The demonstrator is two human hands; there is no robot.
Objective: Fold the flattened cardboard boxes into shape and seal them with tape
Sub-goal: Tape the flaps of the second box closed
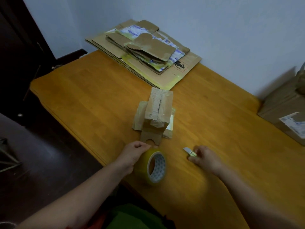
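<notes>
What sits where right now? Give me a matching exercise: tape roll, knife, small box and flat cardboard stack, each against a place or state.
Things:
1. tape roll
2. utility knife
3. small box
4. flattened cardboard stack

Places or states:
A. at the far end of the table
B. pinched in the right hand
C. mid-table, near flap unfolded
D. standing on edge, gripped by the left hand

Pairs: 1-D, 2-B, 3-C, 4-A
</notes>
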